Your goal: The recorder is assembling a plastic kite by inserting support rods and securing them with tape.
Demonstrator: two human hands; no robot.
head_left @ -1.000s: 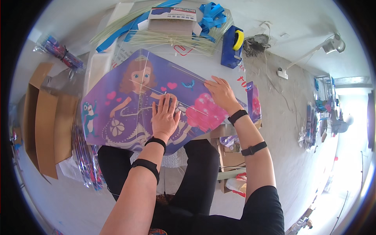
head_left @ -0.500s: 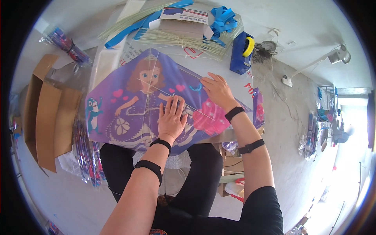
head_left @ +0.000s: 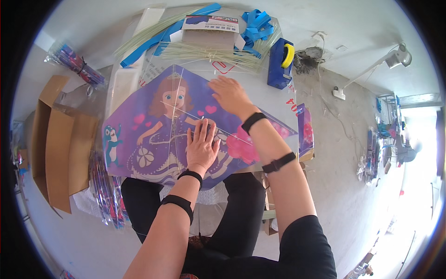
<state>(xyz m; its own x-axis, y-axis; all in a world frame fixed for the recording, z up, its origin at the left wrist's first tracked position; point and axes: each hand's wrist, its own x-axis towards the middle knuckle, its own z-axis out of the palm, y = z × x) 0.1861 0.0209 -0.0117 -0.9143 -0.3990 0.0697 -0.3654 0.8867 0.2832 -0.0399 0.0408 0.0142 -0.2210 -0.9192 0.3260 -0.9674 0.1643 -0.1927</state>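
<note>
A purple kite [head_left: 153, 121] printed with a cartoon princess lies spread over the table before me. Thin pale sticks [head_left: 174, 135] run down its middle and slantwise across its right half. My left hand [head_left: 203, 148] rests flat on the lower middle of the kite, fingers stretched out over the slanting stick. At the kite's upper right edge is my right hand [head_left: 232, 97], its fingers extended and pointing left. Nothing shows in either hand, though the right palm is hidden.
Behind the kite lie a bundle of thin sticks [head_left: 213, 56], an open cardboard box [head_left: 210, 37], blue ribbon [head_left: 257, 25] and a blue tape dispenser [head_left: 278, 69] with yellow tape. A tall carton [head_left: 60, 153] stands left of the table; wrapped bundles [head_left: 109, 190] lie beside it.
My right hand has moved left and up along the kite's upper right edge, toward its top. My left hand stays flat on the kite.
</note>
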